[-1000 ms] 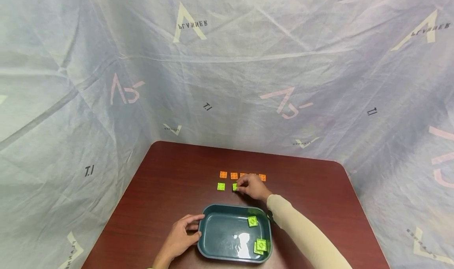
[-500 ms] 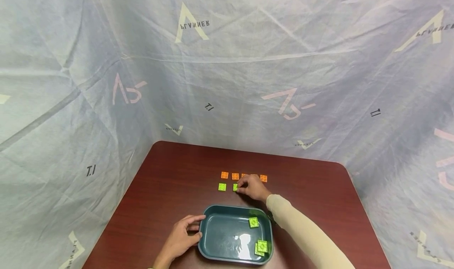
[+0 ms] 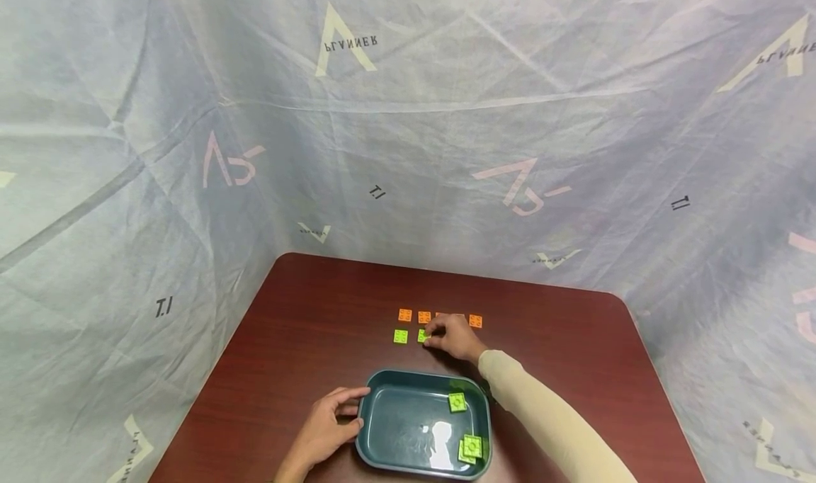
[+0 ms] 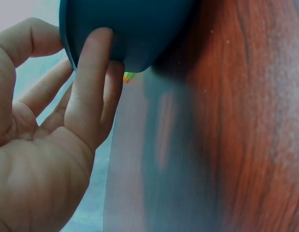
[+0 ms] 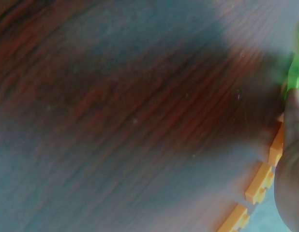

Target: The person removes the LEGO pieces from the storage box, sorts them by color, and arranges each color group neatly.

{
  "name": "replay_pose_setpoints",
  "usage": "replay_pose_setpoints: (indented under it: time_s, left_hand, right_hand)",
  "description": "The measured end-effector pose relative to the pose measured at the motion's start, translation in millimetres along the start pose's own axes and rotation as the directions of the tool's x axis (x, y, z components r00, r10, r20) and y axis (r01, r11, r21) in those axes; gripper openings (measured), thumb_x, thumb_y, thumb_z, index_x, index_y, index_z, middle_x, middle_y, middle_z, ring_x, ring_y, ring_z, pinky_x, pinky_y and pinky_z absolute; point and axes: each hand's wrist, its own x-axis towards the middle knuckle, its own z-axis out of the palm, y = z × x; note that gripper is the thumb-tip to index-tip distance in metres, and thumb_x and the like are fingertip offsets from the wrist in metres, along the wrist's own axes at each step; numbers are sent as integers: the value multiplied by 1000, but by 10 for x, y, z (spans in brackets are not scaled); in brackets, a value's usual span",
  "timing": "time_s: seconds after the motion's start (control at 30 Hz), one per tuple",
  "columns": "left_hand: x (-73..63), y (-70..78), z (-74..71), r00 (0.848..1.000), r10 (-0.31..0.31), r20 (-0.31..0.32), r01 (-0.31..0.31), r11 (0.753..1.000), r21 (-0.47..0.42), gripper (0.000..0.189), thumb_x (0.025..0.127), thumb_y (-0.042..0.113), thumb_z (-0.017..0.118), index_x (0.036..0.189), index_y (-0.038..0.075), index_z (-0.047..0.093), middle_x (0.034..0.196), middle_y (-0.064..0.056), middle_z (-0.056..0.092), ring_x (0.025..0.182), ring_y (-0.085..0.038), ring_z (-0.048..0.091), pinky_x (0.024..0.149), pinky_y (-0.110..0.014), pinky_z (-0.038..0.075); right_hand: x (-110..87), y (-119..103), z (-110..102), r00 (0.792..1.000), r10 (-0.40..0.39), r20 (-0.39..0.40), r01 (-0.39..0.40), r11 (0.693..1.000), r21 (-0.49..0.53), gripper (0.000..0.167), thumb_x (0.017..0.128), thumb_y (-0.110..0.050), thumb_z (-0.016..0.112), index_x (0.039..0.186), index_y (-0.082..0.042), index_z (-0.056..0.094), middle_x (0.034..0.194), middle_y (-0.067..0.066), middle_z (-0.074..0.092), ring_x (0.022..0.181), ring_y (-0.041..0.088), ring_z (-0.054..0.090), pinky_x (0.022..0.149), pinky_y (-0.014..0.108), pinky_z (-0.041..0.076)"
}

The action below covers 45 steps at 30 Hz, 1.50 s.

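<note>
Beyond the far rim of the tray (image 3: 408, 426), the green block (image 3: 421, 335) sits partly covered by the right hand (image 3: 455, 336); whether it is clear of the surface cannot be told. Judged by appearance, the block is light, rigid plastic, robust, slightly slick on its flat sides; grip opposite side faces, below the studs. Right hand: thumb and fingertips pinch the block, the sleeve (image 3: 548, 412) slanting past the tray's far right corner. Left hand (image 3: 328, 423): fingers spread, touching the tray's left end.
</note>
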Motion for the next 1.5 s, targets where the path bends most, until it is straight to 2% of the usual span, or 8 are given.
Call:
replay_pose_setpoints:
  time_s: [0.2, 0.33, 0.53, 0.63, 0.87, 1.13, 1.37, 1.5]
  left_hand:
    - [11, 13, 6, 1000, -16, -2, 16, 1000, -26, 50, 94, 7, 75, 143, 11, 67, 138, -18, 64, 114, -31, 70, 75, -28, 63]
    - [9, 25, 12, 1000, -19, -3, 19, 999, -50, 51, 93, 6, 76, 143, 11, 67, 138, -18, 64, 113, -31, 70, 74, -28, 64]
    - [-1, 45, 8, 1000, -8, -22, 8, 1000, -20, 51, 92, 6, 78, 141, 13, 69, 137, -16, 65, 113, -30, 71, 78, -25, 61]
    - [-2, 51, 4, 1000, -4, -22, 4, 1000, -8, 51, 92, 6, 78, 141, 13, 69, 137, -16, 65, 113, -31, 71, 78, -24, 60]
    - [-3, 36, 16, 1000, -15, -14, 14, 999, -45, 51, 92, 4, 77, 142, 11, 68, 141, -20, 62, 116, -35, 69, 73, -27, 63]
    - [-3, 30, 17, 999, -42, 2, 42, 997, -59, 51, 93, 4, 74, 144, 9, 66, 143, -23, 60, 117, -37, 69, 71, -31, 65]
    - [-1, 18, 14, 999, -40, 4, 40, 998, -53, 51, 94, 5, 75, 143, 10, 66, 143, -24, 60, 117, -37, 68, 71, -32, 65]
    - [-2, 16, 12, 999, -36, 8, 36, 998, -57, 51, 94, 6, 74, 144, 9, 66, 143, -24, 60, 117, -36, 69, 72, -32, 65]
  right_hand:
    - [-33, -15, -63, 999, 35, 22, -36, 999, 40, 15, 94, -19, 83, 108, -15, 81, 114, -1, 77, 104, 18, 72, 93, 41, 61]
    - [-66, -15, -114, 996, 84, 30, -86, 992, 91, 19, 94, -20, 83, 112, -15, 80, 116, -1, 76, 104, 18, 71, 91, 42, 61]
    - [-125, -42, -225, 992, 127, 23, -129, 979, 158, 27, 93, -22, 83, 119, -13, 79, 116, 2, 77, 104, 16, 71, 93, 44, 61]
    - [-169, -91, -302, 992, 124, 14, -124, 977, 176, 29, 93, -22, 83, 120, -10, 78, 114, 3, 78, 103, 16, 73, 93, 43, 61]
    - [-307, -236, -466, 996, 85, 6, -85, 976, 202, 37, 92, -22, 85, 124, -6, 76, 112, 7, 79, 98, 16, 75, 87, 38, 63]
    - [-480, -430, -593, 995, 67, 71, -85, 954, 286, 39, 92, -29, 85, 127, -14, 75, 123, 19, 75, 104, 20, 74, 88, 29, 62]
    - [-620, -576, -651, 985, 76, 157, -119, 950, 287, 34, 93, -27, 84, 124, -17, 76, 118, 15, 77, 104, 20, 74, 88, 29, 61]
    - [-686, -626, -649, 972, 68, 224, -136, 943, 304, 30, 93, -24, 84, 121, -15, 77, 117, 17, 77, 102, 20, 75, 85, 28, 62]
